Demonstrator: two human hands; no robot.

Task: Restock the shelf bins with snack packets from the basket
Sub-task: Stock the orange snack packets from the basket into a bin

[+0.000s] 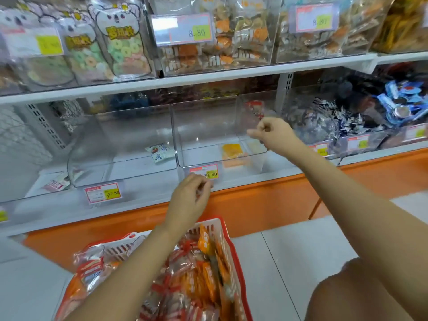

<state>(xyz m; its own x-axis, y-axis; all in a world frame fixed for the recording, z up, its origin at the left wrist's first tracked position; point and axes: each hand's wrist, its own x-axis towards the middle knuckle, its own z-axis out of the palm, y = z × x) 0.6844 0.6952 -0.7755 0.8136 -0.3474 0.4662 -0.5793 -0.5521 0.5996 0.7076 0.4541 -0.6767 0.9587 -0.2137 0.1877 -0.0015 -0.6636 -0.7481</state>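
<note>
Reaching over the clear middle bin (208, 126), our right hand (273, 133) is curled into a loose fist at the centre right of the frame. Its thumb lies against the forefinger and no packet shows in its grip. Our left hand (190, 198) hovers lower, just in front of that bin's price tag (206, 171), with the fingers bent inward. Blur hides whether this grip pinches a small packet, so we cannot tell.

Below it, at the bottom centre, the red basket (228, 239) is heaped with orange and red snack packets (185, 274). The middle bin holds only an orange packet (232, 150) near its front wall, and the left bin (120, 144) holds a single white packet (159, 152). From this we judge that restocking has barely begun.

To do this step well, we should take a modest handful from the basket and lift it clear of the bin's front lip. Letting go low inside should make the packets land flat and not bounce out. We should match packets to the bin by its tag and avoid the full bins (335, 121) at the right.
</note>
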